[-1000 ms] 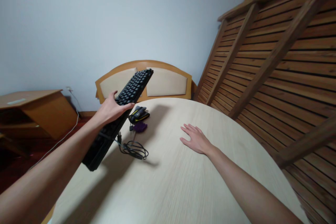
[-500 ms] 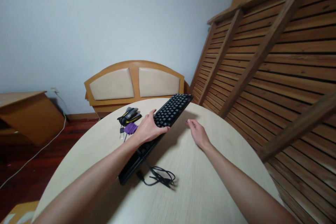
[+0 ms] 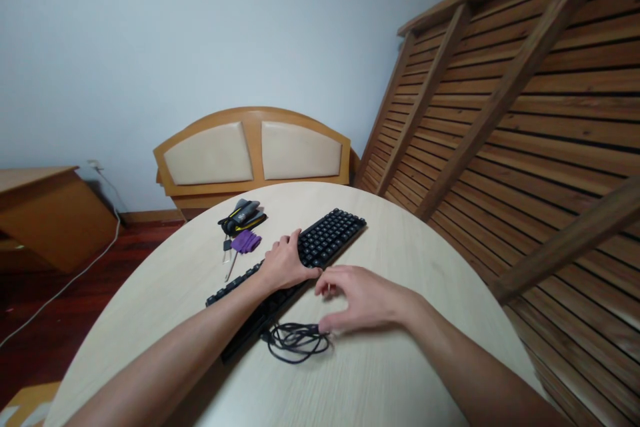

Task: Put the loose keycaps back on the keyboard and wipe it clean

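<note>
A black keyboard (image 3: 333,233) lies diagonally on the round table, its near-left end partly hidden under my left forearm. My left hand (image 3: 287,263) is wrapped across the keyboard's middle, thumb along the near edge and fingers over the far side. Beside the near edge lies a loosely coiled black cable (image 3: 297,343). My right hand (image 3: 357,297) is just right of that coil, its thumb and fingers apart in a curve with nothing between them. Its thumb tip is close to the cable; whether they touch I cannot tell.
Left of the keyboard sit a purple cloth bundle (image 3: 246,241), a grey, black and yellow folded item (image 3: 243,215) and a thin metal tool (image 3: 231,267). The pale round table (image 3: 400,373) stands before a wooden headboard (image 3: 256,147). Wooden slats (image 3: 500,147) lean at the right.
The keyboard has come down from a raised, tilted position onto the table, with my left hand still on it. My right hand has moved toward the cable and opened.
</note>
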The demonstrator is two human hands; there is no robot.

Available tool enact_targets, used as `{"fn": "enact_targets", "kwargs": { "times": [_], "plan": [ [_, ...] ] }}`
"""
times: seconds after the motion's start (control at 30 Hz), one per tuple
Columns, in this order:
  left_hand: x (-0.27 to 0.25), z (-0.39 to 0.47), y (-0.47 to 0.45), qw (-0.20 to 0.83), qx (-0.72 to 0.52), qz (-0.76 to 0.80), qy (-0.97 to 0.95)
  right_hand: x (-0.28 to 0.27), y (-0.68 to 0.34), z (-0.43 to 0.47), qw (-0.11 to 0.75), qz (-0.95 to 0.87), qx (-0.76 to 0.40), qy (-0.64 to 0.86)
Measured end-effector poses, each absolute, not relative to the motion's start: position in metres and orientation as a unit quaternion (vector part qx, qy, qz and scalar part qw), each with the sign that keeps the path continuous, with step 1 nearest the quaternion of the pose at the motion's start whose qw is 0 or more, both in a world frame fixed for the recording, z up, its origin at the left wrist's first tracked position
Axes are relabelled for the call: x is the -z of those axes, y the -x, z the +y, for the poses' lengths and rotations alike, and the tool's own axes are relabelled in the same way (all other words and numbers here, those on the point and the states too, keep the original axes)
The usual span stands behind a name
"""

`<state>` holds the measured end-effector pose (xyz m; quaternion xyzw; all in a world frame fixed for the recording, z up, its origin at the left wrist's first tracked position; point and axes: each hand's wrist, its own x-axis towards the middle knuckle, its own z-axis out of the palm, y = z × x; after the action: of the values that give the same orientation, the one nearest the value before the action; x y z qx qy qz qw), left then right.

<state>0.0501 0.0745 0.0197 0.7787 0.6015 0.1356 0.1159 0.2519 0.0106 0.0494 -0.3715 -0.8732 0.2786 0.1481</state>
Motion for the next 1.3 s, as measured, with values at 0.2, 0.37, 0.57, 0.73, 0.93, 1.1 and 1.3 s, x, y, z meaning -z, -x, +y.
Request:
{"fn": "enact_targets", "kwargs": {
  "times": [0.2, 0.37, 0.57, 0.73, 0.93, 1.1, 1.3],
  "plan": [
    [-0.014, 0.076, -0.055, 0.095, -0.134, 0.599, -0.784, -0.043, -0.224, -0.012, 0.098, -0.943, -0.186, 0.257],
    [-0.017, 0.074, -0.050, 0.119, -0.129, 0.578, -0.797, -0.040, -0.226, -0.008, 0.050, -0.952, -0.139, 0.269],
    [-0.019, 0.051, -0.011, 0.112, -0.090, 0.576, -0.805, -0.040, -0.235, -0.004, 0.032, -0.945, -0.135, 0.297],
    [-0.015, 0.017, 0.038, 0.144, -0.060, 0.525, -0.837, -0.040, -0.237, -0.001, 0.033, -0.938, -0.160, 0.305],
    [-0.005, -0.005, 0.058, 0.140, -0.100, 0.459, -0.872, -0.036, -0.243, 0.004, 0.050, -0.932, -0.180, 0.310],
    [-0.009, 0.006, 0.040, 0.143, -0.135, 0.448, -0.872, -0.040, -0.253, 0.010, 0.062, -0.922, -0.191, 0.331],
    [-0.008, 0.037, 0.014, 0.155, -0.194, 0.407, -0.879, -0.051, -0.282, 0.026, 0.138, -0.886, -0.223, 0.382]
  ]
}}
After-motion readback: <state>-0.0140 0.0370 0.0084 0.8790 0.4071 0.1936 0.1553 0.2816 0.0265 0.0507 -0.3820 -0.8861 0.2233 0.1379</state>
